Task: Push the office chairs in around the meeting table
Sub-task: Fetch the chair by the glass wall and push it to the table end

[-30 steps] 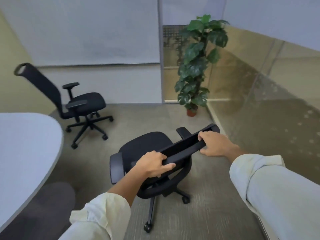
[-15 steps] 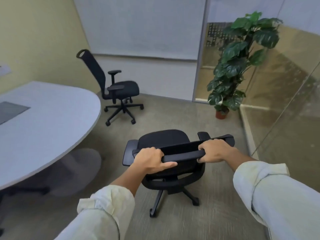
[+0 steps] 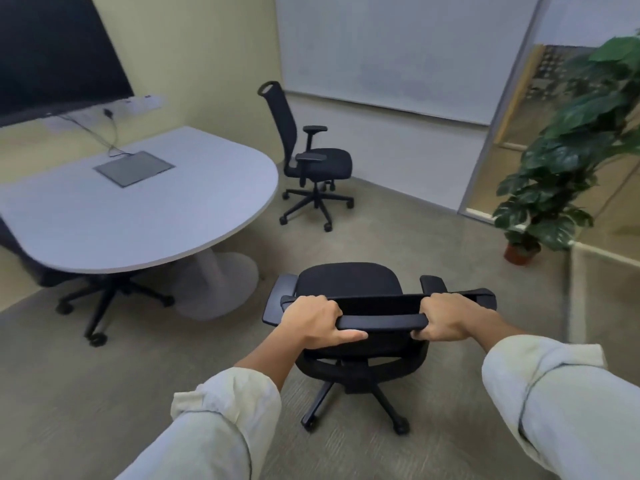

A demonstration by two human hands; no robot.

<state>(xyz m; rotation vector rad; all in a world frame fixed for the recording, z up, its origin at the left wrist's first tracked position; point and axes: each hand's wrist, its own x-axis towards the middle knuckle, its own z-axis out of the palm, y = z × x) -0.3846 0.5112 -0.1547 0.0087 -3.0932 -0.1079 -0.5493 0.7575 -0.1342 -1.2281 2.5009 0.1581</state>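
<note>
Head view: I look down over both forearms at a black office chair on grey carpet, with the meeting table (image 3: pixel 138 216) as my landmark.
Held chair (image 3: pixel 349 289): black fabric seat, two black padded armrests, a black top rail across the backrest, and a five-star base on casters. It stands on the carpet near the rounded end of the meeting table, well clear of the table edge, seat facing away from me.
Left hand (image 3: pixel 313 322): I have it clenched over the left end of the top rail, knuckles up, thumb lying along the near side of the rail.
Right hand (image 3: pixel 446 318): I have it wrapped around the right part of the top rail, fingers curled under, wrist bent slightly outward.
Arms: both reach forward and down from the bottom of the frame, pale sleeves rolled up to the forearms, roughly parallel.
Far chair (image 3: pixel 311 157): black, tall mesh back, armrests, star base. It stands beyond the rounded end of the meeting table, apart from the edge, near the whiteboard (image 3: pixel 398 50) wall.
Tucked chair (image 3: pixel 104 299): only its black star base and casters show, under the near edge of the meeting table, beside the pale pedestal foot.
Meeting table: pale grey top with a rounded end, a grey inset panel (image 3: pixel 134 168) in the middle with a cable running to the wall.
Potted plant (image 3: pixel 561 161): far from the meeting table, by the glass partition.
</note>
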